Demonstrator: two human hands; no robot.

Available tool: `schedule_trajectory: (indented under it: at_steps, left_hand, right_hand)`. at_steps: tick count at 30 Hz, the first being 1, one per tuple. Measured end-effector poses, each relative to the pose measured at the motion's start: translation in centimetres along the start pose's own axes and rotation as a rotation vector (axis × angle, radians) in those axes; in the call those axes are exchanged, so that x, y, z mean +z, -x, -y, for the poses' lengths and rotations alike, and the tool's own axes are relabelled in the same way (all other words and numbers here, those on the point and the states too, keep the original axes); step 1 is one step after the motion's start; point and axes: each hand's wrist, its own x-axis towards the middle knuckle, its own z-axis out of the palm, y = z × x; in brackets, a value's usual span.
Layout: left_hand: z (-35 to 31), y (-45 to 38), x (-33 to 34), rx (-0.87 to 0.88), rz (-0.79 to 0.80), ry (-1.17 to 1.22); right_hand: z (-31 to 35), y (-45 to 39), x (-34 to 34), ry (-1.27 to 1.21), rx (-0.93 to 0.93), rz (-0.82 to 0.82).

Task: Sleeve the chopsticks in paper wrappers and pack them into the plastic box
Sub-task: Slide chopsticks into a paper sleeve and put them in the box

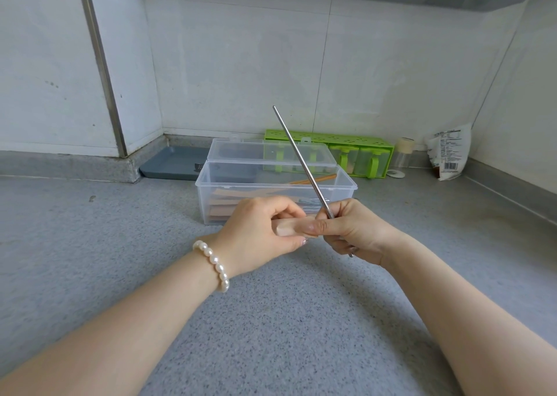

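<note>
Both hands busy — left hand [259, 233] pinches wrapper [286, 230] (right hand [352, 230]: chopstick [301, 160]).

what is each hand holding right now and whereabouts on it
The right hand grips the metal chopsticks near their lower end. The left hand pinches a paper wrapper by its open end.

Smooth, brushed-looking metal on the chopsticks [301, 160], catching a dull shine. The wrapper [286, 230] is matt tan paper, and the box [229, 184] behind is clear glossy plastic. Underneath, a speckled grey stone-look countertop [271, 320], matt finish.
</note>
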Motion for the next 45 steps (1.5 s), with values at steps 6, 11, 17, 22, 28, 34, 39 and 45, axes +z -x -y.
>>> schedule_trajectory:
  at_steps: [6,11,17,22,28,34,39,45]
  left_hand:
    - [0.6,-0.3,-0.3,-0.062,-0.011,0.005]
    - [1.6,-0.7,-1.0,-0.157,-0.048,0.01]
    - [1.9,-0.9,-1.1,-0.187,-0.06,0.032]
    - [1.9,-0.9,-1.1,-0.179,-0.055,0.024]
    - [1.8,-0.9,-1.1,-0.18,-0.049,-0.012]
    - [1.8,-0.9,-1.2,-0.188,-0.052,-0.02]
    - [1.8,-0.9,-1.1,-0.195,-0.051,-0.028]
    - [1.8,-0.9,-1.0,-0.195,-0.032,-0.034]
  right_hand:
    - [0.8,0.7,-1.4,0.159,-0.074,-0.14]
    - [1.1,1.0,-2.8,0.523,-0.151,-0.614]
    - [-0.3,0.2,-4.5,0.876,-0.26,-0.819]
    - [-0.4,0.1,-4.9,1.061,-0.389,-0.929]
    - [-0.8,-0.2,-5.3,1.067,-0.353,-0.973]
    - [-0.7,-0.1,-5.6,1.049,-0.343,-0.983]
    - [-0.8,-0.2,-5.6,1.08,-0.331,-0.954]
    - [-1.1,-0.5,-5.4,1.097,-0.354,-0.906]
